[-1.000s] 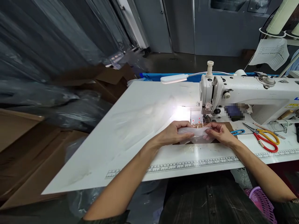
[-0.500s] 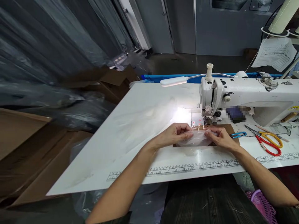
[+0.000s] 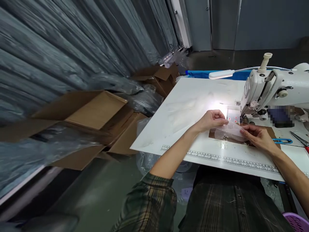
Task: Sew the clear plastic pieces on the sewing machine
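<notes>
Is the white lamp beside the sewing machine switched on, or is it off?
On, it appears: the white table is brightly lit just below the lamp, near the left hand.

Grey wall (image 3: 270,25), greenish floor (image 3: 96,190), pleated sheeting (image 3: 79,45)

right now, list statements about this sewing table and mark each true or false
Left hand and right hand hold one translucent white piece. True.
The blue snips lie between the hands. False: the blue snips are right of the right hand.
A ruler scale runs along the near edge of the table. True.
The sewing machine is black. False: it is white.
A brown sheet lies under the piece. True.
The large cardboard box sits on the table. False: it is left of the table.
</notes>
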Demonstrator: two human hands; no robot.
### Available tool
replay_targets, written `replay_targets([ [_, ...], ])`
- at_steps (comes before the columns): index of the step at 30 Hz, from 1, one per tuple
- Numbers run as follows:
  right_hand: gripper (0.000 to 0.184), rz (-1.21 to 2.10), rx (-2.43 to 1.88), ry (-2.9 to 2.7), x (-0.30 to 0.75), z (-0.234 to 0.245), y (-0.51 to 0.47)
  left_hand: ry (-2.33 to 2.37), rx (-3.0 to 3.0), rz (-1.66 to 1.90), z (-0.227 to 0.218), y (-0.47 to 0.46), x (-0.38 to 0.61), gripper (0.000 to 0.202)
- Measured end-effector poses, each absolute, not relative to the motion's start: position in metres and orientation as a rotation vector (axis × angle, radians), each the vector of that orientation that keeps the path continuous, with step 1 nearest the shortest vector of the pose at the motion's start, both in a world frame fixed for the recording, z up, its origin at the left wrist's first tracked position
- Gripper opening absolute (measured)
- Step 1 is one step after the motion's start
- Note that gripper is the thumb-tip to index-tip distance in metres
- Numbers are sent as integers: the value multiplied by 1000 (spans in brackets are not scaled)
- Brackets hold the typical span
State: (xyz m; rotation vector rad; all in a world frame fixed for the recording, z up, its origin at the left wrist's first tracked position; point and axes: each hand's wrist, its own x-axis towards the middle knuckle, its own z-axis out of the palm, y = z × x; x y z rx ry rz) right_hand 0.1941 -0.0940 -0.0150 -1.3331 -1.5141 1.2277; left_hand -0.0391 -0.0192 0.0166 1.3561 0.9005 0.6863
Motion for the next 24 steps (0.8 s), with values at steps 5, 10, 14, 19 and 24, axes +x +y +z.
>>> replay_targets([
  [5, 43, 984, -1292, -1663, 195, -7, -94, 886, 1484, 677, 17, -22, -38, 27],
  [10, 37, 1209, -1140, -1780, 190, 1, -100, 728, 1652, 624, 18, -33, -28, 18],
  [14, 50, 1668, -1150, -1623, 191, 1, -106, 698, 1623, 562, 21, -36, -29, 21],
  [19, 62, 1852, -1241, -1481, 186, 4, -109, 719, 1499, 484, 24, -27, -43, 37],
  [24, 62, 1756, -1360, -1611, 176, 3, -111, 914, 1630, 520, 7, -23, -42, 24],
])
